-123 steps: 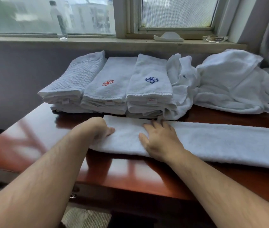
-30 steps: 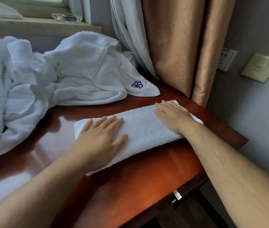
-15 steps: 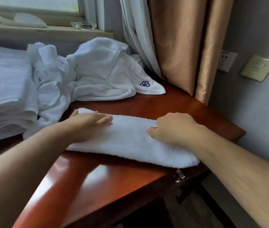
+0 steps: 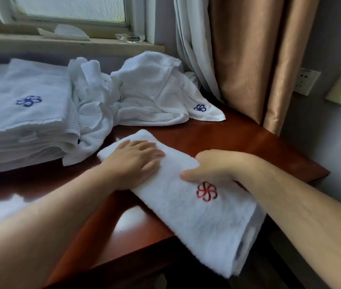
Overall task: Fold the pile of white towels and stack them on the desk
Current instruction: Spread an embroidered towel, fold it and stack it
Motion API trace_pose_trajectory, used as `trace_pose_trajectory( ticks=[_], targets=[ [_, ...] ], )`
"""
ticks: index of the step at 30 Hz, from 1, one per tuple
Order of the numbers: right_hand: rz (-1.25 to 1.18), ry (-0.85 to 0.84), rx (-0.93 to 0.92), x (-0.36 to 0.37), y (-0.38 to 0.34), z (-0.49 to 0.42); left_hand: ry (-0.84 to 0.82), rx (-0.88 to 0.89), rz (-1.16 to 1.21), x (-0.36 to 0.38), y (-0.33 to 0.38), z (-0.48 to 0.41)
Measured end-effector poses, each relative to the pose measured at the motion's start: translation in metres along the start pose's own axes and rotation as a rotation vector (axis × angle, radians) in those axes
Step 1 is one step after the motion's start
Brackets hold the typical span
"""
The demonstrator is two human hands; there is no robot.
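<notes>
Both hands lay on a folded white terry towel with a red embroidered flower point(image 4: 188, 205), which stretched diagonally across the near right corner of the glossy reddish-brown wooden desk point(image 4: 238, 140), its near end hanging past the desk's edge. Flat and open, the left hand point(image 4: 133, 163) pressed its spread fingers down on the towel's far end without gripping. Beside it the right hand point(image 4: 213, 166) was curled at the towel's far long edge just above the flower, thumb on top; whether its fingers pinched the cloth could not be told. Farther back on the left sat a stack of folded white towels topped by a blue flower emblem point(image 4: 23, 122), and next to it a loose heap of crumpled white towels point(image 4: 144, 94) below the windowsill point(image 4: 65, 44). Tan curtains point(image 4: 255, 59) hung at the right.
</notes>
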State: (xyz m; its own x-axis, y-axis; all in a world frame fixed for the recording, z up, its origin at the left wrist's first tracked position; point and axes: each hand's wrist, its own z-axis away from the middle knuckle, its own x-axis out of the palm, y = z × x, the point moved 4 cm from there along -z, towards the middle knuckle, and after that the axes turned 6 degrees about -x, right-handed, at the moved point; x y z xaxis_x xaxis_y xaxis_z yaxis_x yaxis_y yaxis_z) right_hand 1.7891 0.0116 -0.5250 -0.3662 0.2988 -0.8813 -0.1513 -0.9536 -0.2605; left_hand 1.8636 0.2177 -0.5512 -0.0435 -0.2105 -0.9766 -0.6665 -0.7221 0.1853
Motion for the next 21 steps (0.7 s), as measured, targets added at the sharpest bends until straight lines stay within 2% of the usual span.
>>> trace_pose_trajectory(
  ticks=[2, 4, 5, 7, 8, 9, 11, 13, 16, 19, 21],
  targets=[
    [-0.112, -0.147, 0.012, 0.001, 0.001, 0.004, -0.012, 0.154, -0.056, -0.006, -0.001, -0.001],
    [-0.281, -0.101, 0.029, 0.002, -0.002, -0.004, 0.137, 0.134, -0.085, -0.012, -0.004, -0.001],
    [-0.349, -0.026, 0.041, 0.002, -0.005, -0.010, 0.269, 0.041, -0.056, -0.015, -0.006, 0.002],
    [-0.442, 0.112, 0.060, 0.002, -0.014, -0.022, 0.489, -0.304, 0.064, -0.018, -0.015, 0.012],
    [-0.482, 0.150, 0.071, 0.002, -0.017, -0.027, 0.490, -0.512, 0.164, -0.015, -0.021, 0.018],
    [-0.529, 0.163, 0.080, 0.001, -0.020, -0.031, 0.422, -0.693, 0.270, -0.011, -0.026, 0.023],
    [-0.597, 0.141, 0.070, 0.001, -0.027, -0.035, 0.217, -0.882, 0.353, -0.004, -0.030, 0.030],
    [-0.638, 0.112, 0.000, 0.003, -0.036, -0.035, 0.124, -0.871, 0.310, -0.002, -0.029, 0.032],
    [-0.810, 0.114, -0.093, 0.006, -0.049, -0.029, 0.131, -0.740, 0.427, -0.002, -0.019, 0.034],
    [-1.142, 0.068, -0.105, 0.013, -0.055, -0.017, 0.265, -0.644, 0.733, -0.003, -0.013, 0.038],
    [-1.280, 0.078, -0.117, 0.019, -0.060, -0.009, 0.372, -0.546, 0.901, -0.006, -0.011, 0.042]
  ],
)
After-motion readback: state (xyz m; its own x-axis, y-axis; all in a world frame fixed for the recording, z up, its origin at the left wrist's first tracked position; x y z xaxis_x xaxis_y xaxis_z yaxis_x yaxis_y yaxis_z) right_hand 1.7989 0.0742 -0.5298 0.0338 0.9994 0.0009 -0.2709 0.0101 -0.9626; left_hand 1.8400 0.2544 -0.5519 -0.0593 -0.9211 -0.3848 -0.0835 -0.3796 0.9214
